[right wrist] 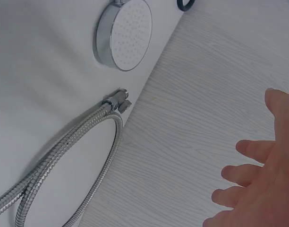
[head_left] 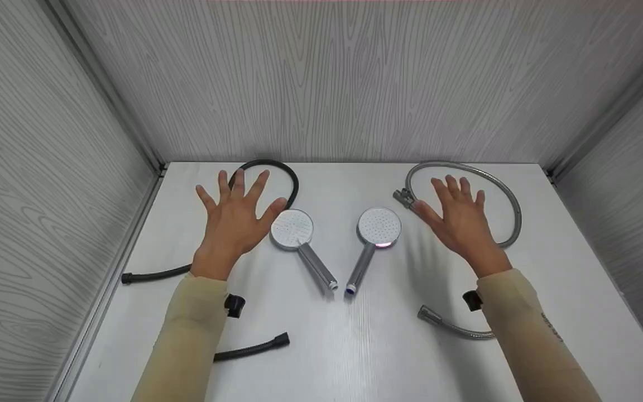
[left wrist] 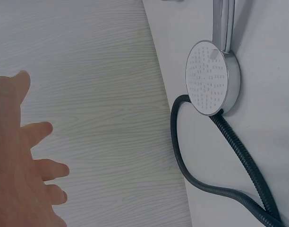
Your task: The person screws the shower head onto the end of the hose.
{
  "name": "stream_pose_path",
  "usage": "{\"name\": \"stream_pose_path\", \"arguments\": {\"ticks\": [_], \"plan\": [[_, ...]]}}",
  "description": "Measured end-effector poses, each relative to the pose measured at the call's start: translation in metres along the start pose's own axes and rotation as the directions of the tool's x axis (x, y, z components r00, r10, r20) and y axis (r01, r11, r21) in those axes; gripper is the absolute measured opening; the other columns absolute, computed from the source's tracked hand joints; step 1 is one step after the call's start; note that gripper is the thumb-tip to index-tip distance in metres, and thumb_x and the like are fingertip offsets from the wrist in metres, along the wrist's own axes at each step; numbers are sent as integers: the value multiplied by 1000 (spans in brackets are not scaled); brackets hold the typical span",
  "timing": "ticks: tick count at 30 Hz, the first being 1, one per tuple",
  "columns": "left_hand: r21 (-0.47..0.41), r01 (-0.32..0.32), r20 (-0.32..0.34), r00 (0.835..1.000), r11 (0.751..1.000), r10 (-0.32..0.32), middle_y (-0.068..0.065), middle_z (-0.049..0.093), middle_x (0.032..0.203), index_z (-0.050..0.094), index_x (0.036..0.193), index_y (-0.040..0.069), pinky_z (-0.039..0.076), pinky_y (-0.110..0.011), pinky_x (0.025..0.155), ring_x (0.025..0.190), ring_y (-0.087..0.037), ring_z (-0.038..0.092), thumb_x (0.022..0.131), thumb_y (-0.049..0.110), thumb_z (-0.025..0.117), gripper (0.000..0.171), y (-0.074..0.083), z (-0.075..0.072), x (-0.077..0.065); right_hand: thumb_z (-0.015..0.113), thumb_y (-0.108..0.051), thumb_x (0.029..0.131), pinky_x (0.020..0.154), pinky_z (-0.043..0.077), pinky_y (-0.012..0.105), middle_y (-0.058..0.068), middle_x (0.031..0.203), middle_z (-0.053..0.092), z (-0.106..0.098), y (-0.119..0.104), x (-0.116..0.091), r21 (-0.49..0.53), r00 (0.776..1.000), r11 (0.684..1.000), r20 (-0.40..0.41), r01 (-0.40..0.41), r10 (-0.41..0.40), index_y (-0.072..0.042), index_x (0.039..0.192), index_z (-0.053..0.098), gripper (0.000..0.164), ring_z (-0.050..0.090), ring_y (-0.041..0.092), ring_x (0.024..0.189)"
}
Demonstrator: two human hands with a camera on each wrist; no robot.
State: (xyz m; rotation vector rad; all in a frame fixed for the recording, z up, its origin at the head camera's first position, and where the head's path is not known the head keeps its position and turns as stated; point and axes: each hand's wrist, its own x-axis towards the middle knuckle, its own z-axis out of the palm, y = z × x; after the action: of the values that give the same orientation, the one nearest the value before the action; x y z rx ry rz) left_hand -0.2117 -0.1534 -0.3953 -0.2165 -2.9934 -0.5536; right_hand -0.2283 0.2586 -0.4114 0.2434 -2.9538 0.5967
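My left hand (head_left: 233, 226) is held over the left of the table with its fingers spread, holding nothing. Beneath it runs a black shower hose (head_left: 280, 164), looped at the back, its ends showing left of and below the arm. Just right of that hand lies one shower head (head_left: 292, 229), white spray face up, grey handle pointing to the front. A second shower head (head_left: 379, 226) lies beside it, handle angled front left. My right hand (head_left: 461, 223), fingers spread and holding nothing, hovers above a coiled silver metal hose (head_left: 514, 206). In the right wrist view its metal connector (right wrist: 117, 100) shows.
The white table (head_left: 349, 346) is enclosed by a wood-grain back panel (head_left: 332, 84) and side panels, the left panel (head_left: 31, 167) standing close to the black hose. Both forearms, in beige sleeves (head_left: 187, 329), reach over the table and cover parts of the hoses.
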Motion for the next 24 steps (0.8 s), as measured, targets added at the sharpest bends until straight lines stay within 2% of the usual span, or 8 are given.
{"name": "stream_pose_path", "arguments": {"ticks": [2,5,7,9,11,13,17,24], "plan": [[-23,-10,-9,1000,1000,10,-28,28,170,31,167,22,-8,-82,119,161,-51,10,105,69,40,78,0,1,-2,54,-49,109,127,17,70,31,165,35,2,-1,0,62,999,998,-37,11,-9,-1,159,40,71,27,52,156],[-89,-43,-29,999,995,40,-26,50,158,45,160,14,2,-79,122,153,-47,39,106,63,47,73,2,5,-7,59,-41,108,120,39,62,29,153,54,6,-6,-1,202,997,979,-83,22,-5,0,150,53,58,50,48,144],[-150,-75,-51,996,986,68,-23,66,142,56,152,9,22,-72,124,137,-43,59,106,57,54,67,2,11,-13,62,-37,107,109,51,59,25,142,65,10,-11,-1,288,996,957,-88,29,-3,0,142,61,50,63,44,132],[-198,-105,-72,993,974,92,-21,74,129,64,143,6,41,-63,117,123,-39,69,105,51,60,59,2,18,-20,63,-35,107,103,56,56,22,132,71,15,-17,-1,347,998,937,-68,30,-6,-2,135,67,45,69,40,122],[-230,-127,-95,990,965,108,-18,77,121,69,137,5,54,-55,105,116,-37,72,104,46,64,53,2,27,-28,64,-36,106,99,58,54,19,130,73,21,-23,0,377,999,925,-37,35,-22,-3,134,68,43,72,37,117],[-245,-140,-107,987,959,117,-17,78,118,71,133,4,58,-52,98,113,-36,73,103,43,67,49,2,35,-36,65,-37,106,97,59,53,18,130,73,28,-28,1,388,1000,921,-3,30,-31,-4,134,68,44,73,35,116],[-250,-143,-111,987,958,118,-17,78,118,72,130,4,58,-51,96,113,-35,73,102,40,70,46,2,50,-52,67,-37,104,96,59,52,16,128,74,41,-37,-1,420,998,907,38,23,-42,-4,134,69,44,74,33,114],[-248,-94,-77,994,964,77,-14,77,121,72,132,7,57,-50,99,115,-33,72,100,38,72,45,0,74,-75,69,-34,103,101,58,51,15,130,74,65,-53,-1,494,991,869,102,25,-87,-4,133,70,42,71,35,120]]}}
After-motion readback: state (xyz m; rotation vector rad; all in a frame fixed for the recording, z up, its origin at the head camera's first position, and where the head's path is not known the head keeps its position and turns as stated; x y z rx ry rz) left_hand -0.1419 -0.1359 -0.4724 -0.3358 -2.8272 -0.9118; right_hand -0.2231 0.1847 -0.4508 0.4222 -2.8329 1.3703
